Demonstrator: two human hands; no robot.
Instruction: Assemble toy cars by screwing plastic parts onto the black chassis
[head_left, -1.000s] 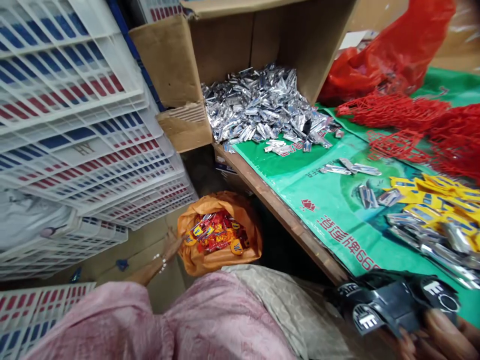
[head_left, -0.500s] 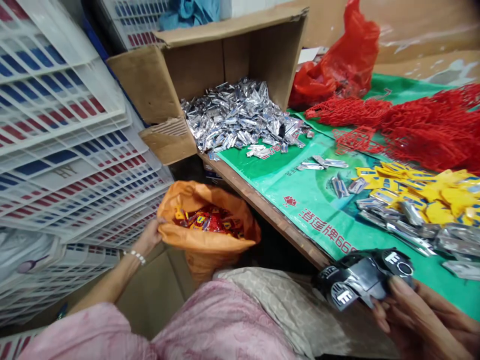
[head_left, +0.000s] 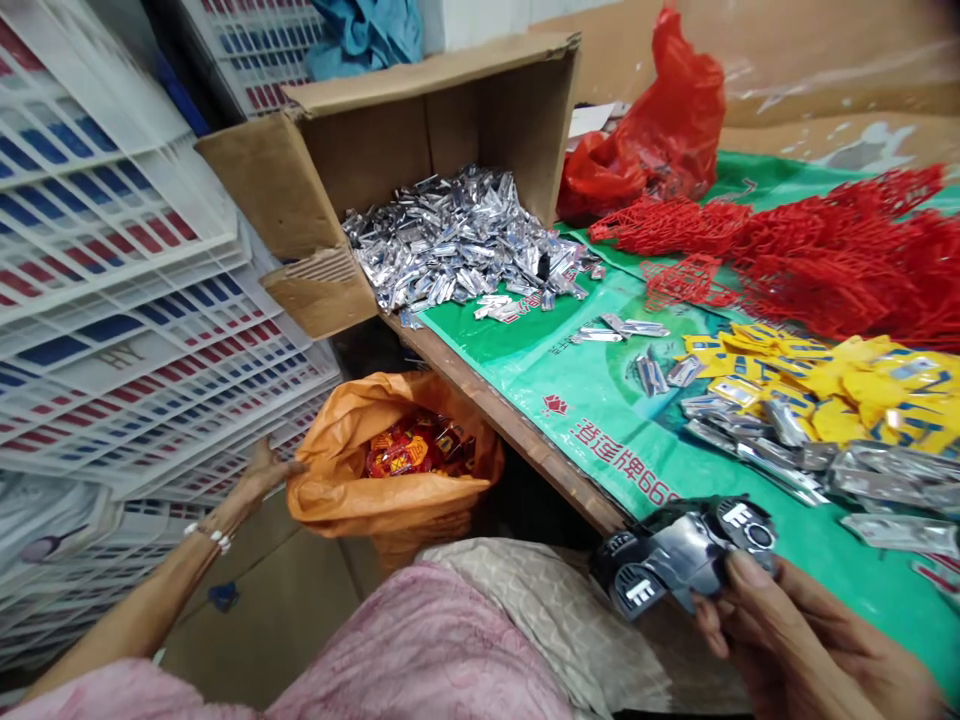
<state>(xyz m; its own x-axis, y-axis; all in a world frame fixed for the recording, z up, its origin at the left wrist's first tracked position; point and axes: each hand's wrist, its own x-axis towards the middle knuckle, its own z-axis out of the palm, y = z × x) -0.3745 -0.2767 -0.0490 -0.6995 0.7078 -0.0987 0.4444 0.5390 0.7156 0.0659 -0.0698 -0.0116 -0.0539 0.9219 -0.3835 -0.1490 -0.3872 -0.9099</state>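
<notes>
At the lower right, my right hand [head_left: 810,620] grips a black toy car [head_left: 686,550] between thumb and fingers. The car has a glossy grey-black body and white marks on its round wheels, and it is held over the table's front edge. On the left, my left hand [head_left: 262,475] has its fingers apart beside an orange bag [head_left: 315,500]. One fingertip touches or nearly touches the bag's left rim. Inside the wide-mouthed bag lie red and yellow wrapped pieces [head_left: 409,450]. A white bracelet circles my left wrist.
A cardboard box [head_left: 262,190] on its side spills silver packets [head_left: 465,240] onto the green-covered table [head_left: 517,370]. Yellow pieces [head_left: 847,400], red netting [head_left: 795,240] and a red plastic bag [head_left: 652,140] lie to the right. Stacked white crates [head_left: 120,350] stand left.
My left hand has let go of the bag's rim and shifted left, its fingers spreading. The view has turned slightly right. My right hand keeps its hold on the car.
</notes>
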